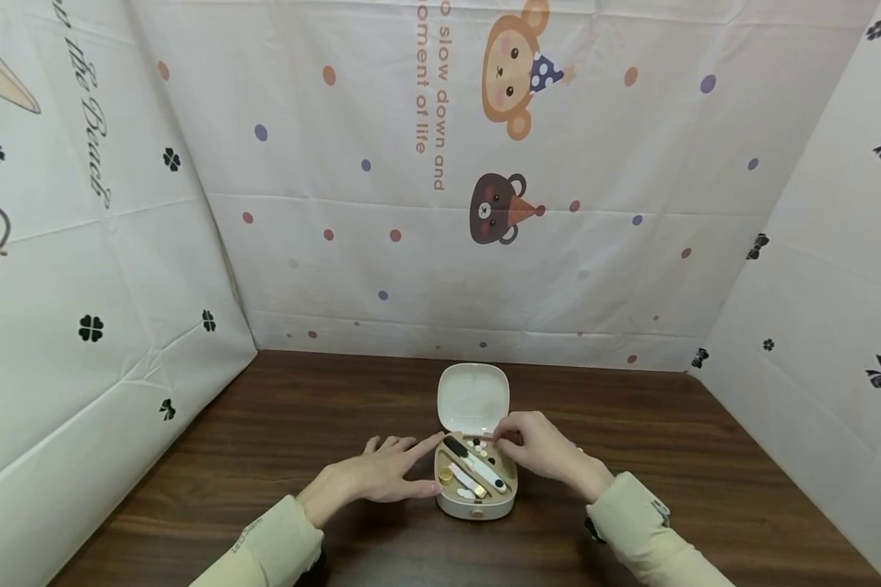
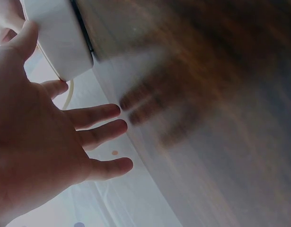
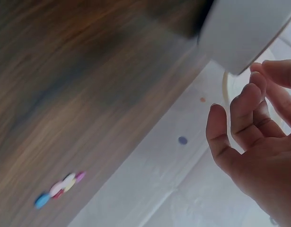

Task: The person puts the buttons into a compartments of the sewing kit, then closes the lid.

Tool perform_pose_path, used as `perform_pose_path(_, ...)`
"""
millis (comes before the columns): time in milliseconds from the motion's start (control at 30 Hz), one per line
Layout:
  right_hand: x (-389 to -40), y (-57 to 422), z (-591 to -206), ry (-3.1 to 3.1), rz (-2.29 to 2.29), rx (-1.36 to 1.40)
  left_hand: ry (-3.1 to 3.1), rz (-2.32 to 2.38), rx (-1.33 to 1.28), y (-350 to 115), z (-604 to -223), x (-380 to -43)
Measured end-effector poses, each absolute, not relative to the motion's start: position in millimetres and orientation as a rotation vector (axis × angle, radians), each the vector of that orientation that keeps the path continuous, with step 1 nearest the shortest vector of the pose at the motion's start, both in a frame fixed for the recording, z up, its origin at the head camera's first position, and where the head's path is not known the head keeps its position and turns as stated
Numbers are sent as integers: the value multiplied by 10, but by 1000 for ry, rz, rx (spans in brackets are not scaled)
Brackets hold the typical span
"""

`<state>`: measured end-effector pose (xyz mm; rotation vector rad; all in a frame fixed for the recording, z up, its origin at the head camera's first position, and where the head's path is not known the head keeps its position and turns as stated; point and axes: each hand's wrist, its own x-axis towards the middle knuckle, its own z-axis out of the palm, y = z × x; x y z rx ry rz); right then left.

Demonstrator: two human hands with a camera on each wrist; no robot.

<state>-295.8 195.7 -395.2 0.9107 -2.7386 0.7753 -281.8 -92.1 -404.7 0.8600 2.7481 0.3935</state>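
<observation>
A small white box (image 1: 477, 511) stands on the table, its white lid (image 1: 473, 397) raised at the back. Inside, a tan tray holds a long white tool with a black end (image 1: 487, 471), a gold round piece (image 1: 445, 475), a pale strip with a gold tip (image 1: 467, 481) and several small black, white and pink buttons (image 1: 479, 445). My left hand (image 1: 389, 473) lies against the box's left side, fingers spread and straight. My right hand (image 1: 539, 444) reaches over the back right corner, thumb and forefinger brought together at the tray. Whatever is between those fingertips is hidden.
Several coloured buttons (image 3: 60, 188) lie on the dark wooden table (image 1: 323, 408), to the right behind my right hand. Patterned white cloth (image 1: 426, 269) hangs behind the table and along both sides.
</observation>
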Motion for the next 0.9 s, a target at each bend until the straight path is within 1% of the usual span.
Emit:
perform_pose_path(333,-2948,2367,-3983,-2701,723,820,2755,377,858,-910,-4042,-2821)
perform_pose_path(567,-2961,2664,-3985,-2736,553,681,2752,394,850,-918,-4044,-2818)
perform_pose_path(667,-2944,2774,-3991,-2809,561,621,2753,395,849,-919,-4044,-2818)
perform_pose_path(900,-2901,2879,-4027,-2934,502,423,2746,387,844,-913,-4049,-2821)
